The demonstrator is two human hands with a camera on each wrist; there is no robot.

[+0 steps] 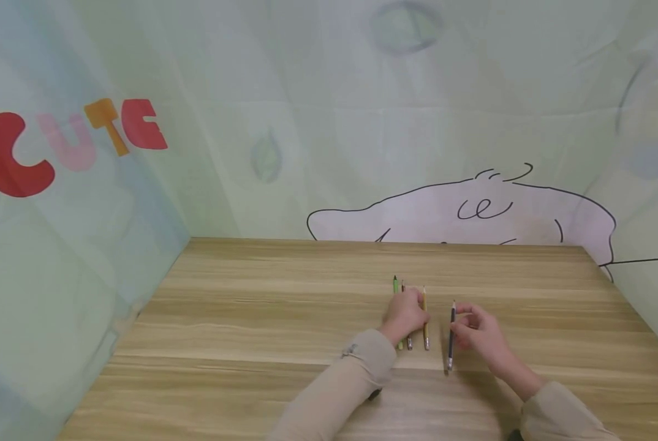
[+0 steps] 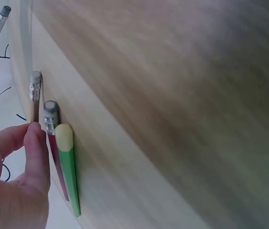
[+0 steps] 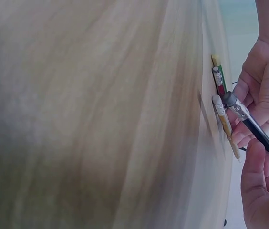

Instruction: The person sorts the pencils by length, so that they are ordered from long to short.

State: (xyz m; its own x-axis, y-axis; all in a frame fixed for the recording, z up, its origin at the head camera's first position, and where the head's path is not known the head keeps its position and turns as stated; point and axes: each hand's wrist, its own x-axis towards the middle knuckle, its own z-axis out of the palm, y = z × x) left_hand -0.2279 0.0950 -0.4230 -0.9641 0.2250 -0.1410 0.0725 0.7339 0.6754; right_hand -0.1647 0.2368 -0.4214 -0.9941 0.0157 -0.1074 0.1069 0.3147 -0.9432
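Four-finger side aside, my left hand (image 1: 405, 315) pinches a yellow pencil (image 1: 426, 335) between thumb and fingertip, low over the table. A dark pencil (image 1: 451, 340), eraser end toward me, is held in the fingertips of my right hand (image 1: 484, 337), a little to the right. In the left wrist view a red pencil (image 2: 58, 160) with a metal eraser band lies beside a green pencil (image 2: 68, 164) with a pale rounded end. Both lie on the table just left of the yellow one, and in the head view my left hand partly covers them.
The wood-grain table (image 1: 224, 318) stretches out on both sides of the hands. Behind it hangs a pale printed cloth (image 1: 285, 122) with a cartoon outline, and colourful letters mark its left side.
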